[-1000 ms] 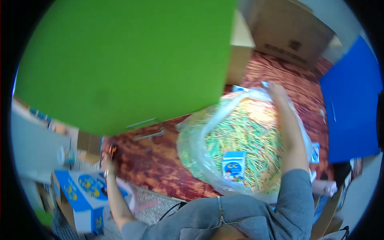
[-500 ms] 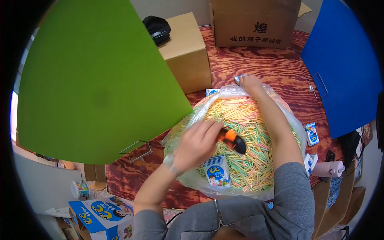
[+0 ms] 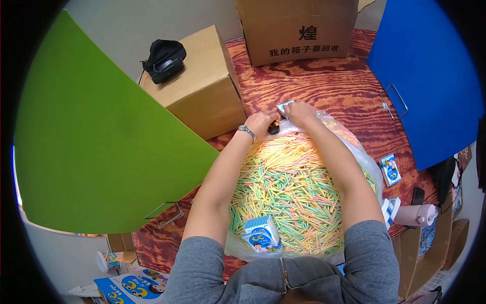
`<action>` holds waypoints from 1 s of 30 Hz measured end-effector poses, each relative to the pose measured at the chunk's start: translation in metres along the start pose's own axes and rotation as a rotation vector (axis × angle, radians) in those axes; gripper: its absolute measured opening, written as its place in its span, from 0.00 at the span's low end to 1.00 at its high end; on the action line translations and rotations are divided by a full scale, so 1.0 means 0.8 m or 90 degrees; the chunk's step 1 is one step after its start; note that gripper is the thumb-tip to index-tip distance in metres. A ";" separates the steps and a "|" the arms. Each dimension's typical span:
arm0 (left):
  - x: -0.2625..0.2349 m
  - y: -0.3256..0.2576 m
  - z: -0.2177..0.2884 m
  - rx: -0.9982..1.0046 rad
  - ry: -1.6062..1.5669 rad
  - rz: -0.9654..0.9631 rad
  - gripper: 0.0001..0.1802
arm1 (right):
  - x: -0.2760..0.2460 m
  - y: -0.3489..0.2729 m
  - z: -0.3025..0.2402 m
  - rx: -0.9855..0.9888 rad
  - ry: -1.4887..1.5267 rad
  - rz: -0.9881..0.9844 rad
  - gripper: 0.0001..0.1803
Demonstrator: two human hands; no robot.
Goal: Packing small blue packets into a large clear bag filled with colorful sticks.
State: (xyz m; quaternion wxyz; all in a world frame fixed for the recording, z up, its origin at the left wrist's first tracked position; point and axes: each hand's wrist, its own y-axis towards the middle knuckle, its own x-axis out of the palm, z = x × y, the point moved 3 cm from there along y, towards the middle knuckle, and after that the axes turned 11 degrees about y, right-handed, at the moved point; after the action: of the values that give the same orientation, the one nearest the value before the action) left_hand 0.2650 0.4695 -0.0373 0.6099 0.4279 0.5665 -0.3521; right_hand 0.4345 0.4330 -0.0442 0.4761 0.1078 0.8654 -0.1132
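At the far edge of a large clear plastic bag, my right hand holds a small blue-and-white packet. My left hand, with a band on its wrist, is closed round a small orange-and-black hand tool beside that packet; its exact kind is unclear. Thin yellow, green and pink sticks fill the bag below my forearms. More blue-and-white packets lie on the sticks at the near left.
A green board stands left, a blue board right. Cardboard boxes occupy the back, the nearer one bearing a black object. On the right are a packet, a phone and a pink bottle.
My left hand has moved from above the near sticks to the bag's far edge, bringing the orange-and-black tool beside the packet in my right hand. The view has shifted slightly.
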 end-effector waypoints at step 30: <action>-0.113 -0.138 0.067 -0.170 -0.259 0.234 0.20 | -0.159 -0.220 0.157 -0.026 0.066 0.440 0.27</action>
State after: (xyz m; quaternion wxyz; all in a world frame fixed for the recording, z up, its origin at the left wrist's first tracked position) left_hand 0.1750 0.3723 0.0382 0.8153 0.3599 0.3873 -0.2363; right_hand 0.5502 0.2181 0.0148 0.4441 0.3902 0.8028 0.0776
